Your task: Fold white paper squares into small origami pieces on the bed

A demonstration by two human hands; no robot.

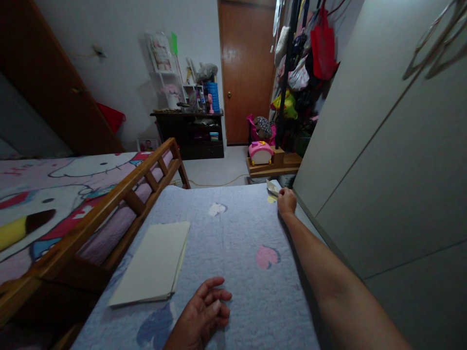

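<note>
My right hand (287,201) is stretched out to the far right corner of the bed sheet (233,243). Its fingers are closed on a small pale paper-like piece (272,188), whose exact kind I cannot make out. Near the front edge of the view, my left hand (202,313) hovers palm inward over the sheet, fingers loosely bent and apart, holding nothing. To its left lies a stack of white paper sheets (151,262), with a few edges slightly out of line.
A wooden bed rail (134,199) runs along the left, beside a second bed with a cartoon cover (73,184). A tall pale wardrobe (394,146) closes off the right. Beyond the bed are a pink-and-white case (260,153), a dark cabinet (202,138) and hanging bags (323,48).
</note>
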